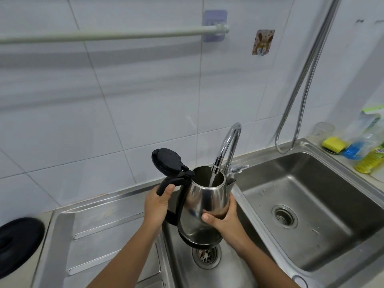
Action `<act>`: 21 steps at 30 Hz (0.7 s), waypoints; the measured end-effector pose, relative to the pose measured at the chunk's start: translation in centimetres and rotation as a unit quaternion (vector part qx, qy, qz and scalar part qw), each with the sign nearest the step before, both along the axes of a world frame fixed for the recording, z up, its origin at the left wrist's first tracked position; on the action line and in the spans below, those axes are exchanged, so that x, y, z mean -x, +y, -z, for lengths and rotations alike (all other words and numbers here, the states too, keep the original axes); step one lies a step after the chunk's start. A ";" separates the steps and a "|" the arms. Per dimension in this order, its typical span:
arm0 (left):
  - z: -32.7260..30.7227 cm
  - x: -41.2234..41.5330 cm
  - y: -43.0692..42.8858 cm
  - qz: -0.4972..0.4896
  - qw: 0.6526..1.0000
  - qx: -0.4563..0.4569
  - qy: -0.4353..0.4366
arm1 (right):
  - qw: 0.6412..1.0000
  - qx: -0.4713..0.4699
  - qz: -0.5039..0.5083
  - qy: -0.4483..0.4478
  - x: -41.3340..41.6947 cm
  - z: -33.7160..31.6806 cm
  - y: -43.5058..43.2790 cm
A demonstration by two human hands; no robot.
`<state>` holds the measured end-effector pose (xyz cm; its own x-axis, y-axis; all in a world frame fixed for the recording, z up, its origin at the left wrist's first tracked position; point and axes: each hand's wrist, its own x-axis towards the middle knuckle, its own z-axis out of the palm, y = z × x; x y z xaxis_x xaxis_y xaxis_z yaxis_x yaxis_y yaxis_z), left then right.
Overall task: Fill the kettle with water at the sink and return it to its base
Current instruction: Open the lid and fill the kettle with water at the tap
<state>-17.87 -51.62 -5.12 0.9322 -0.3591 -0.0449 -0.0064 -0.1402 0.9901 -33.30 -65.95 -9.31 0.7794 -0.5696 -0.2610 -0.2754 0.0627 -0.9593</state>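
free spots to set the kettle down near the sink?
Draining board, between the kettle base and left basin, is bare. Right basin holds only its drain. Crowded: far right ledge with sponge and bottles. Left basin sits under the kettle, held by left hand and right hand.

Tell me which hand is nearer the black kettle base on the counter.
Left. The left hand grips the kettle handle, on the side toward the base; the right hand cups the kettle's far side.

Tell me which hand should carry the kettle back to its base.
Left. The left hand already grips the kettle by its handle, and the base lies on that side. The right hand only steadies the body.
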 end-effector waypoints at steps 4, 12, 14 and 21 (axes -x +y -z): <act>0.2 -0.4 0.0 -0.004 1.000 -0.002 0.008 | 1.000 0.009 0.007 -0.010 -0.5 0.3 0.1; 0.4 -0.3 0.2 0.000 1.000 -0.006 0.008 | 1.000 -0.001 0.015 -0.028 -0.5 0.4 0.3; 0.4 -0.2 0.2 0.001 1.000 -0.007 0.013 | 0.999 -0.007 0.016 -0.033 -0.2 0.4 0.4; 0.9 0.1 0.6 0.010 1.000 -0.014 0.006 | 0.999 -0.014 -0.003 -0.036 0.4 0.1 0.7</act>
<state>-17.98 -51.00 -5.99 0.9245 -0.3753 -0.0660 0.0024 -0.1675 0.9859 -33.70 -65.26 -9.40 0.8004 -0.5579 -0.2191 -0.2054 0.0882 -0.9747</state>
